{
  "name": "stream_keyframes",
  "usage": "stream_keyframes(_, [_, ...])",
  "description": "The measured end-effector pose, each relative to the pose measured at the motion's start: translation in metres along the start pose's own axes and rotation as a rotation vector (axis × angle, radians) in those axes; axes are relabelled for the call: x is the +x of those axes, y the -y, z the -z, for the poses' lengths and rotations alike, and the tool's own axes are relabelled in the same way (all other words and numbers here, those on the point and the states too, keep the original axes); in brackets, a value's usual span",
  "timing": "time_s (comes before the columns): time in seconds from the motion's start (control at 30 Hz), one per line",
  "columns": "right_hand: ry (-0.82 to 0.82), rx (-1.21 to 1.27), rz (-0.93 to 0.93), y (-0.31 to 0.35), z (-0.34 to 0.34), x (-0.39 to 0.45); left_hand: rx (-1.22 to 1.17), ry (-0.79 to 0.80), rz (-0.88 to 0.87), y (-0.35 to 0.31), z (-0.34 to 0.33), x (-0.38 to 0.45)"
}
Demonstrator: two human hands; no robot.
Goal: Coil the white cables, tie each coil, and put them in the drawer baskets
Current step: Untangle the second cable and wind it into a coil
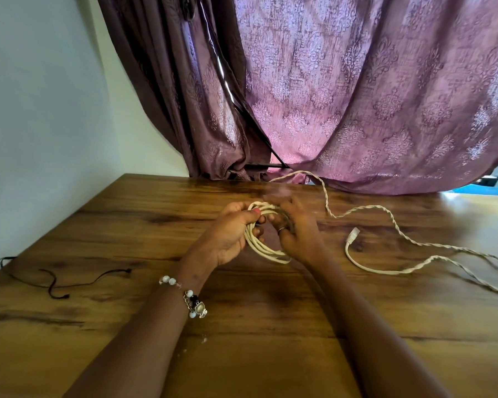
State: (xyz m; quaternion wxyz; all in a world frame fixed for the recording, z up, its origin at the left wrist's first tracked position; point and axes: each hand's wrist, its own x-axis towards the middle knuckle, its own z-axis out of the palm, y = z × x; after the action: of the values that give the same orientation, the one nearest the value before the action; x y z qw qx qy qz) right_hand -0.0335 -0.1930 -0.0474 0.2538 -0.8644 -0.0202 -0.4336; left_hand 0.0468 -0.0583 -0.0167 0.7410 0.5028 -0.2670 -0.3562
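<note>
A small coil of white cable (pixel 260 247) hangs between both hands above the middle of the wooden table (pixel 127 219). My left hand (pixel 230 234) grips the coil's left side, thumb on top. My right hand (pixel 295 225) holds the coil's right side with its fingers curled over the loops. Loose twisted white cable (pixel 391 222) runs from the coil's far side, snakes right across the table and off the right edge. A white plug end (pixel 352 235) of cable lies just right of my right hand. No drawer or basket is in view.
Thin dark cords (pixel 78 284) lie on the table's left side near the white wall (pixel 41 124). A purple patterned curtain (pixel 357 96) hangs down to the table's far edge. The near half of the table is bare wood.
</note>
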Motion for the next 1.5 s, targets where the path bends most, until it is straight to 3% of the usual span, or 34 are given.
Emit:
stream_keyframes(0.17, [0.096,-0.369,0.155,0.003,0.003,0.003,0.21,-0.059,-0.061,0.002,0.004,0.004])
stream_keyframes(0.27, [0.077,-0.394,0.172,0.004,0.006,0.003,0.322,-0.047,-0.109,0.008,0.002,0.005])
stream_keyframes(0.4, [0.142,-0.152,0.049,0.005,0.012,0.004,0.549,-0.068,-0.248,0.019,0.008,0.013])
stream_keyframes(0.6, [0.115,0.309,-0.393,0.016,0.004,0.003,0.909,-0.125,-0.647,0.021,0.012,0.013])
stream_keyframes(0.87, [-0.036,0.839,-0.58,0.034,0.0,0.004,0.787,-0.198,-0.813,0.018,0.013,0.014])
stream_keyframes(1.17, [-0.092,1.02,-0.754,0.038,0.003,0.007,0.759,-0.317,-0.909,0.019,0.001,0.009])
stream_keyframes(1.37, [0.026,1.101,-0.893,0.033,0.008,0.008,0.76,-0.255,-0.848,0.023,0.006,0.012])
stream_keyframes(1.5, [0.007,1.198,-0.968,0.034,0.008,0.013,0.567,-0.251,-0.738,0.022,0.0,0.011])
